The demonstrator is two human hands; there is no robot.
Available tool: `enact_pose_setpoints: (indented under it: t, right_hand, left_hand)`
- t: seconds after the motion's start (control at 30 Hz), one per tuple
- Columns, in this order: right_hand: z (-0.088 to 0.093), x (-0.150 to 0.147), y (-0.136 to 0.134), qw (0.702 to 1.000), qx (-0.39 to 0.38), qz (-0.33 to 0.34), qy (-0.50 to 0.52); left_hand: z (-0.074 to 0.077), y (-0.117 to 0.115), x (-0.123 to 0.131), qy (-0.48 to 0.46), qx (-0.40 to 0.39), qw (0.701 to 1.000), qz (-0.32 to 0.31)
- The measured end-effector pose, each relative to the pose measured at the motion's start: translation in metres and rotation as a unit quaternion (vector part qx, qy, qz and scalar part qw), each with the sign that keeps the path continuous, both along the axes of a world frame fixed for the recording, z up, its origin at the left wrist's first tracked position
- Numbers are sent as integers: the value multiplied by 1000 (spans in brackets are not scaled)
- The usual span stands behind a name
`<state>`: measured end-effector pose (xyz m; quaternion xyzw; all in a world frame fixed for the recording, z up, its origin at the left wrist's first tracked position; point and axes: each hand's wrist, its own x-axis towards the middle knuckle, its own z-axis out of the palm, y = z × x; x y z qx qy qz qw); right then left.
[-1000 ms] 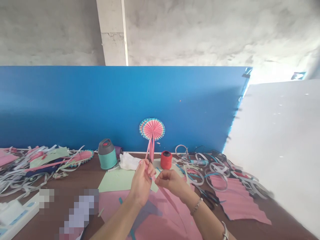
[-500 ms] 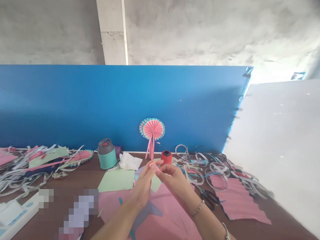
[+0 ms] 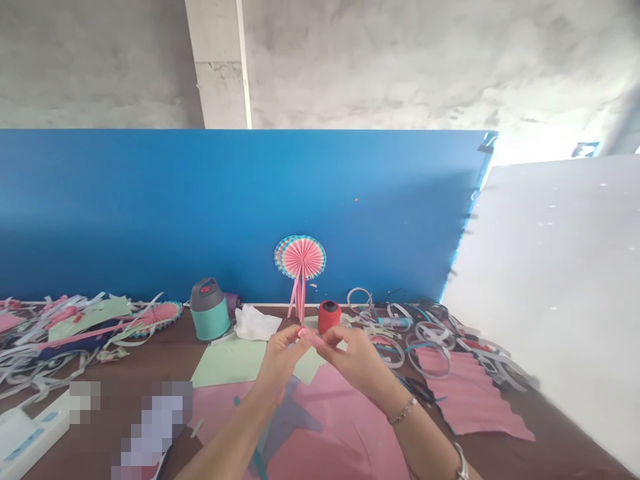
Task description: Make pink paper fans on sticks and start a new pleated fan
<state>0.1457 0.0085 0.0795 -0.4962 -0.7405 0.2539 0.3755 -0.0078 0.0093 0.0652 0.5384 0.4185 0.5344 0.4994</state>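
Above the pink sheets, my left hand (image 3: 281, 360) and my right hand (image 3: 354, 357) come together, fingertips nearly meeting. Pinched between them is a small pink paper strip (image 3: 312, 337), partly covered by the fingers. Both hands are closed on it. Under my wrists lies a large pink paper sheet (image 3: 345, 427) with a grey-blue patch on it. A pink pleated paper fan (image 3: 302, 258) with a blue edge stands against the blue panel, straight beyond my hands. Just behind my right fingers is a red round container (image 3: 329, 317).
A teal jar (image 3: 210, 320) with a grey lid and a crumpled white tissue (image 3: 256, 323) stand at the back. Tangled strips (image 3: 45, 360) lie left; loops of white strip (image 3: 430, 347), scissors (image 3: 420, 391) and a pleated pink sheet (image 3: 475, 393) lie right. A power strip (image 3: 37, 433) is near left.
The camera view has shifted slightly, moving the scene a little left. My hands stay together on the pink strip, set a bit lower, with the fingers slightly rearranged.
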Motion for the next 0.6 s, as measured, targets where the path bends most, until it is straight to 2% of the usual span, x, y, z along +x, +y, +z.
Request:
enact_pose_setpoints:
  t: [0.1, 0.2, 0.47, 0.6]
  right_hand:
    - [1, 3, 2, 1000, 10, -3, -22]
    - [5, 8, 2, 999, -20, 13, -31]
    - [8, 10, -1, 999, -25, 11, -27]
    - [6, 18, 5, 997, -54, 55, -10]
  left_hand:
    - [4, 1, -3, 0, -18, 1000, 17]
    - [6, 2, -7, -22, -27, 999, 37]
    - [-3, 7, -5, -67, -25, 997, 27]
    - [-7, 13, -10, -69, -31, 997, 17]
